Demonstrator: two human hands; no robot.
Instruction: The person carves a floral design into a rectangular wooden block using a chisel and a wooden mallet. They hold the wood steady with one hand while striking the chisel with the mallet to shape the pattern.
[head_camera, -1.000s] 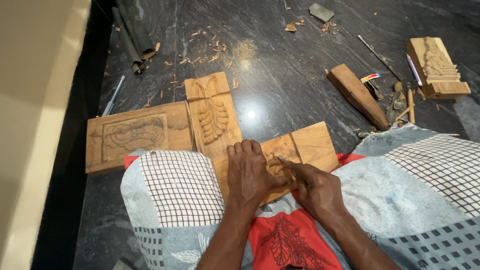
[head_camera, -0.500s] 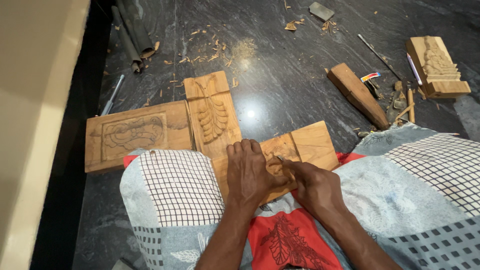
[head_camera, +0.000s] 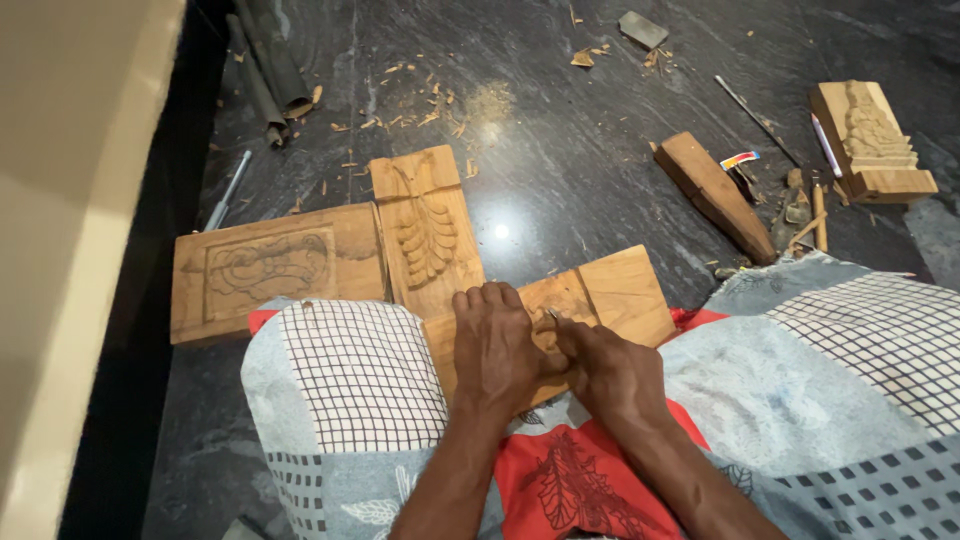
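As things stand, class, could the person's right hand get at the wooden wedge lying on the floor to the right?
Probably yes. The right hand is closed on a small carving tool at the plank, so it would have to let go first. The wedge lies on open floor beyond the right knee, with nothing between.

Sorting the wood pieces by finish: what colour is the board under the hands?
Light tan, unpainted wooden board, seen in the head view, with both hands on it.

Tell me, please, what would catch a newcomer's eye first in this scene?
Most striking are the left hand and right hand pressed together on a wooden panel on the person's lap, a thin metal tool tip showing between them. Behind it, two carved panels lie on the dark floor amid wood chips.
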